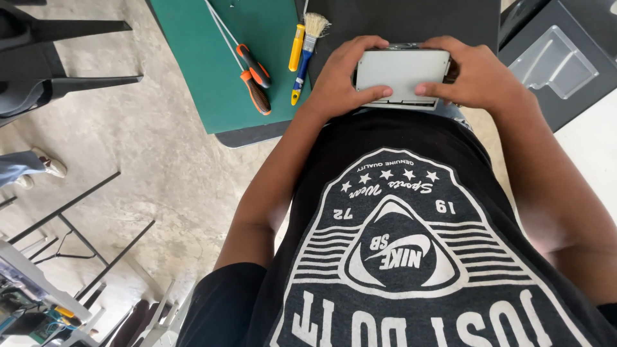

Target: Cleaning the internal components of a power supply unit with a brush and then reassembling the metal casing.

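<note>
A flat silver-grey metal device (402, 71), rectangular with rounded corners, is held against my body at the edge of the table. My left hand (340, 80) grips its left side with the thumb lying across the lower face. On the other side my right hand (472, 74) does the same, its thumb pressing near the lower edge. Both hands' fingers wrap behind the device, out of sight. My black printed shirt (398, 250) fills the lower half of the view.
A green cutting mat (212, 71) on the table holds two orange-and-black screwdrivers (254, 80), a yellow-handled tool (295, 48) and a small brush (308, 45). A clear plastic tray (553, 61) lies at right. Black chair legs (58, 64) and metal frames (83, 238) stand on the concrete floor at left.
</note>
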